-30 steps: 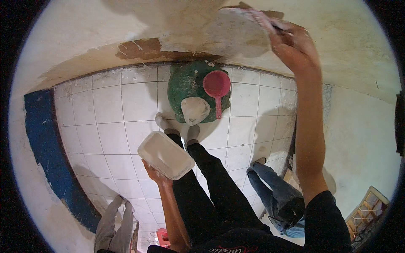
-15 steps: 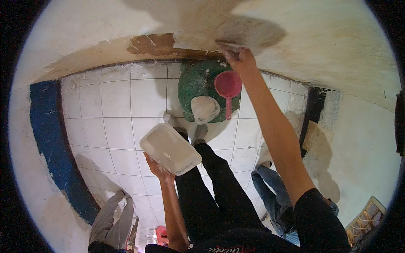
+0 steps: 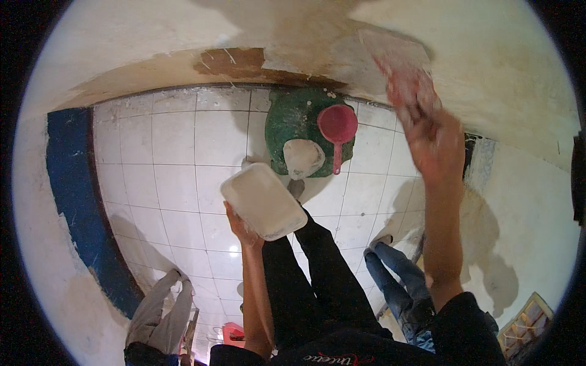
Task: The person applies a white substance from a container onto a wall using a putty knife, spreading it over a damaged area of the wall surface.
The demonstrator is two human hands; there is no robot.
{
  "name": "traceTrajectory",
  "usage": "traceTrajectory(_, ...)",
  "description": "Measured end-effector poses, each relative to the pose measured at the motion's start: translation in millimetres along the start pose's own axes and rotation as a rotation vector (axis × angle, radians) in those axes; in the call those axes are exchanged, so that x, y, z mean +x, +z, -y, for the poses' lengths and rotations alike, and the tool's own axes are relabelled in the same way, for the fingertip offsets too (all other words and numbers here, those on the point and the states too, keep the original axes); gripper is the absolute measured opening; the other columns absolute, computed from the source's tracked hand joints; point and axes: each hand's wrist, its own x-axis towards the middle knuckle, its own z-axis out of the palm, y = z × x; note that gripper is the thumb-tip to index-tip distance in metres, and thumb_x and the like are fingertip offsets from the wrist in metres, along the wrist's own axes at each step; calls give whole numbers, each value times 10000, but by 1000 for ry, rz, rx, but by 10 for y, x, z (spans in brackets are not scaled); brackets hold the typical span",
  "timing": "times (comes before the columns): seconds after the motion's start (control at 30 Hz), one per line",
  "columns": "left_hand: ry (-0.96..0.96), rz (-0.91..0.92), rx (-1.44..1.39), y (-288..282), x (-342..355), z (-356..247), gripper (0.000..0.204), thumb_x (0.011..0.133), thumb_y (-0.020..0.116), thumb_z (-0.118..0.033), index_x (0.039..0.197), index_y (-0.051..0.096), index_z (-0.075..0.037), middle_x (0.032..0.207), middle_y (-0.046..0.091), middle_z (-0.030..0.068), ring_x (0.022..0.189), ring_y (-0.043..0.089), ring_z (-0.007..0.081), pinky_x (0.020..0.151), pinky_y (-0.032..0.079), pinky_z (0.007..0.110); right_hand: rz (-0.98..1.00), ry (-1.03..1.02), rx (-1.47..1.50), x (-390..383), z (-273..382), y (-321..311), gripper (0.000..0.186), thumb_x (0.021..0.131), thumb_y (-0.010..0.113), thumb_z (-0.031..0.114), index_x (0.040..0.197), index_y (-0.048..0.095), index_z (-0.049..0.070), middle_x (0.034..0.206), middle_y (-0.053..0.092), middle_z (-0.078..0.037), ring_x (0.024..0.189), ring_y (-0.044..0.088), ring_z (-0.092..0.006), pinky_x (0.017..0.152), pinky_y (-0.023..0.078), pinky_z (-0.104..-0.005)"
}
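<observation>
My left hand [image 3: 245, 232] is closed on the lower left side of a white plastic tub [image 3: 287, 235], which holds a smooth off-white paste. The tub hangs over my legs, tilted in view. Up at the right, my right hand [image 3: 434, 143] grips a wide putty knife [image 3: 404, 79], smeared by motion, with a reddish handle and a pale blade. Its blade is at the cream wall [image 3: 305, 46]; whether it touches I cannot tell. Left of the blade, the wall has a bare brown patch [image 3: 229, 64].
Below the wall, a green plastic stool [image 3: 282, 122] bears a pink dipper [image 3: 337, 124] and a whitish bag-like lump [image 3: 303, 158]. White tiles [image 3: 177, 183] cover the floor. Other people's legs show at lower left [image 3: 162, 305] and lower right [image 3: 394, 274]. A red object [image 3: 233, 334] sits low behind me.
My right hand has swung right along the wall with the putty knife, turning so that its blade and handle show. The tub in my left hand has shifted slightly right and up.
</observation>
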Motion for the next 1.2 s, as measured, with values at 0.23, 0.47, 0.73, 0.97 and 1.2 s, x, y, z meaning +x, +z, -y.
traceTrajectory(0.23, -28, 70, 192, 654, 360, 185, 619, 987, 297, -542, 1411, 355, -95, 1379, 454, 150, 1240, 492, 299, 1017, 451, 470, 144, 81, -637, -763, -272, -272, 316, 931, 528, 52, 1228, 495, -52, 1105, 632, -171, 946, 651, -220, 793, 535, -303)
traceTrajectory(0.47, -128, 149, 139, 950, 530, 432, 677, 971, 348, -584, 1359, 414, -33, 1266, 529, 114, 1148, 531, 214, 967, 449, 361, 223, -166, -1346, -738, -682, -287, 166, 886, 551, 33, 1046, 576, -5, 771, 665, -186, 650, 688, -257, 599, 523, -335)
traceTrajectory(0.73, -151, 116, 254, 1099, 552, 620, 692, 968, 336, -598, 1308, 457, -8, 1185, 565, 120, 1063, 569, 208, 912, 475, 346, 251, -219, -1418, -551, -1026, -492, 190, 830, 570, 19, 1018, 598, 9, 729, 632, -226, 655, 648, -389, 586, 504, -407)
traceTrajectory(0.97, -148, 184, 405, 920, 633, 701, 732, 940, 383, -621, 1377, 386, -35, 1270, 530, 145, 1141, 556, 263, 944, 486, 399, 201, -106, -1343, -347, -1175, -840, 140, 801, 607, -15, 935, 636, -40, 792, 661, -196, 740, 671, -304, 655, 507, -356)
traceTrajectory(1.2, -66, 201, 501, 850, 718, 657, 726, 951, 360, -612, 1366, 394, -18, 1273, 534, 149, 1136, 561, 247, 940, 482, 384, 164, -36, -1244, -307, -1164, -996, 136, 841, 581, -27, 956, 653, -31, 821, 678, -142, 707, 655, -205, 647, 518, -318)
